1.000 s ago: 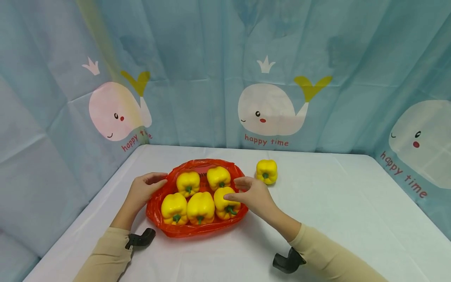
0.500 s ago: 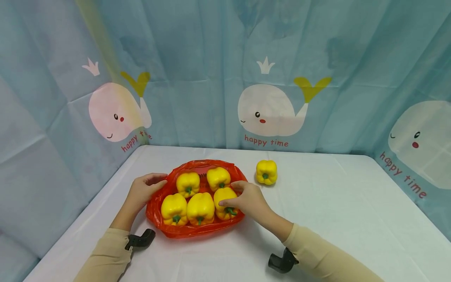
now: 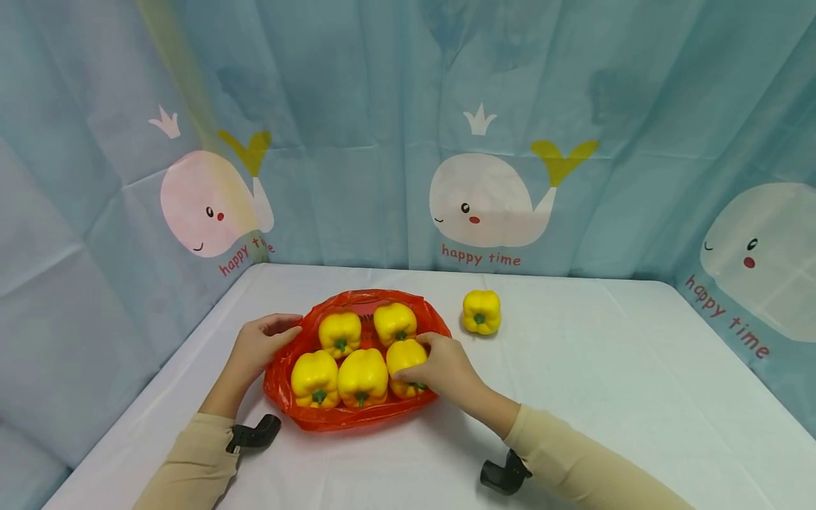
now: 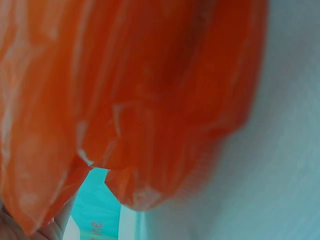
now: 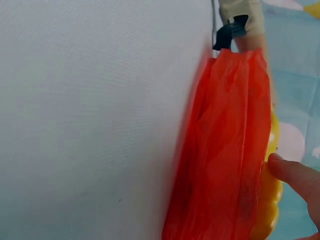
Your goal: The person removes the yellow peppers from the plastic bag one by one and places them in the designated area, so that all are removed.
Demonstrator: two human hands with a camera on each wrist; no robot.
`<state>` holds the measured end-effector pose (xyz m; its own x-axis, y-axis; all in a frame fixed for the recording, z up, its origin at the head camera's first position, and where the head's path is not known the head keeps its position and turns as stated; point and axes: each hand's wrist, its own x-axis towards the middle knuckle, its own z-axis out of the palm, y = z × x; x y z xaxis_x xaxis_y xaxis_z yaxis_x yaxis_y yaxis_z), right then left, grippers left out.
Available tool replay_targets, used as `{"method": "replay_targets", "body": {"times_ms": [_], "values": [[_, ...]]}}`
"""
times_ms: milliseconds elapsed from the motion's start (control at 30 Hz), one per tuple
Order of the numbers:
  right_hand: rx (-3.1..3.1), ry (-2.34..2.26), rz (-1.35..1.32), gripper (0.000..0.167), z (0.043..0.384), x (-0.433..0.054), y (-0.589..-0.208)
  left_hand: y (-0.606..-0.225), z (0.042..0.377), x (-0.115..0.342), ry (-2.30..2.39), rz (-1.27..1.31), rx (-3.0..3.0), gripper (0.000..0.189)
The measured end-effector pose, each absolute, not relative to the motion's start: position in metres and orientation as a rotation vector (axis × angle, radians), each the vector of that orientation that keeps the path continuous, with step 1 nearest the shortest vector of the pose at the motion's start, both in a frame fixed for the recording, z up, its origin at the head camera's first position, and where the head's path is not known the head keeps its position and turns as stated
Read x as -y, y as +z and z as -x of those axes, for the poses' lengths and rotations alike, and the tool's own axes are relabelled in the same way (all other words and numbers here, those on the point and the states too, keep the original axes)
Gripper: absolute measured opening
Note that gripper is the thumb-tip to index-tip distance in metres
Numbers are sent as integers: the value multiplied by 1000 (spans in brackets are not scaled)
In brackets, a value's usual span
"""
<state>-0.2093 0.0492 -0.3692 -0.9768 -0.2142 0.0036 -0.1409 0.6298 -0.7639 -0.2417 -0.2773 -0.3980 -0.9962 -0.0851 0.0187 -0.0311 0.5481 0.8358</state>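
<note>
A red plastic bag (image 3: pixel 331 423) lies open on the table with its rim spread, holding several yellow bell peppers. At its left rim my left hand (image 3: pixel 256 346) pinches the plastic between thumb and fingers. My right hand (image 3: pixel 451 367) reaches over the right rim and grips the front right bell pepper (image 3: pixel 403 356), thumb on the near side and fingers behind. The hand covers part of that pepper. In the right wrist view a thumb (image 5: pixel 295 177) touches yellow pepper skin (image 5: pixel 270 197) above the bag's wall. The bag (image 4: pixel 150 90) fills most of the left wrist view.
One more yellow bell pepper (image 3: pixel 481 312) stands on the white tablecloth (image 3: pixel 612 368), behind and right of the bag. A blue curtain (image 3: pixel 357 198) printed with whales closes off the back and sides.
My right hand has moved left and slightly down, from above the bag's right rim onto the front right bell pepper. The left hand and the bag have hardly moved.
</note>
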Motion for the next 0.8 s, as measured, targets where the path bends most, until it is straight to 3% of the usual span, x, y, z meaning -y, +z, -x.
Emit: {"method": "replay_targets", "body": {"times_ms": [800], "values": [[-2741, -1311, 262, 74, 209, -51, -354, -401, 243, 279, -1458, -103, 2714, 56]]}}
